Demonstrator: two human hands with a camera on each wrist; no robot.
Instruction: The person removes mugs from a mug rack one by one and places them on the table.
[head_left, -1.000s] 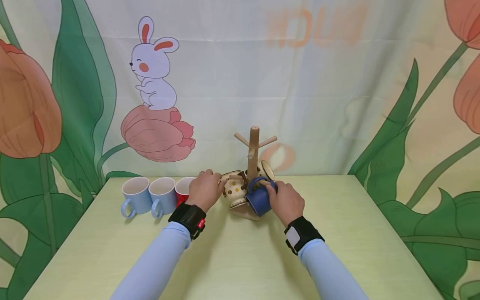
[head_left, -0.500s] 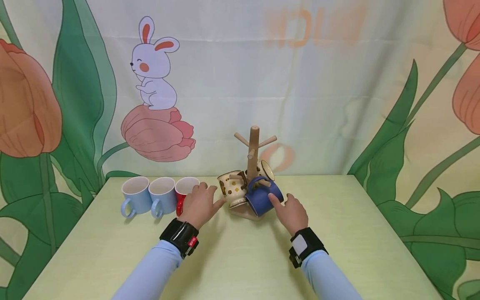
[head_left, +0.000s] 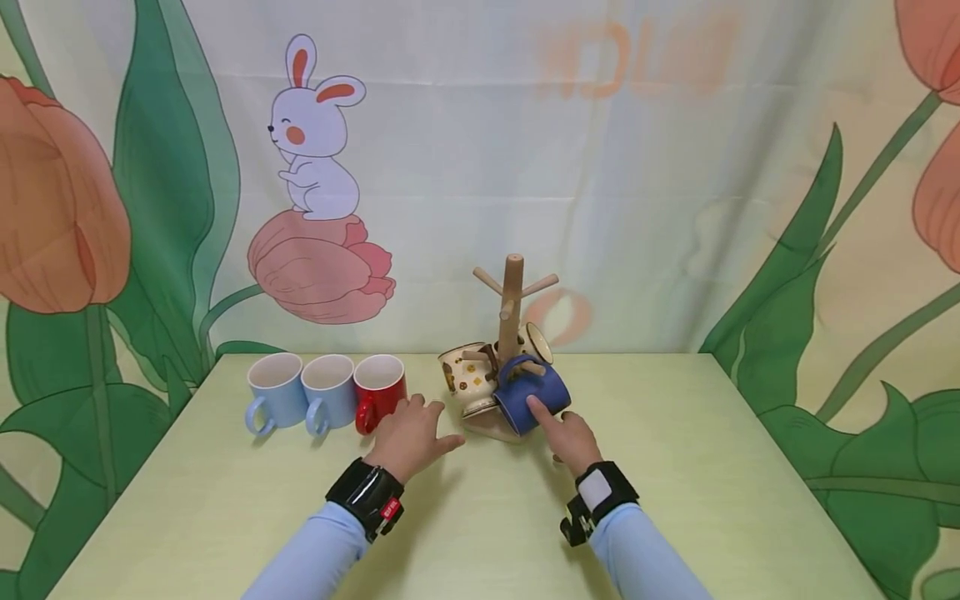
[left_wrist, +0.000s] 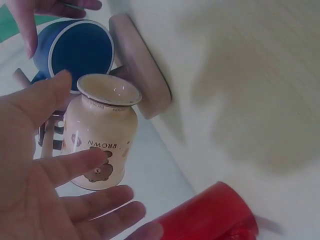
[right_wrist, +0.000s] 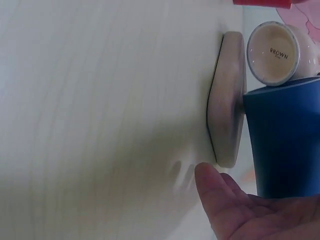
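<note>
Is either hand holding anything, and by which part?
Nothing is held: the left hand spreads near the red mug; the right hand is by the blue mug, not gripping it.

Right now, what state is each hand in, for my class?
Left hand: open, holding nothing.
Right hand: open, by the blue mug, not gripping it.
</note>
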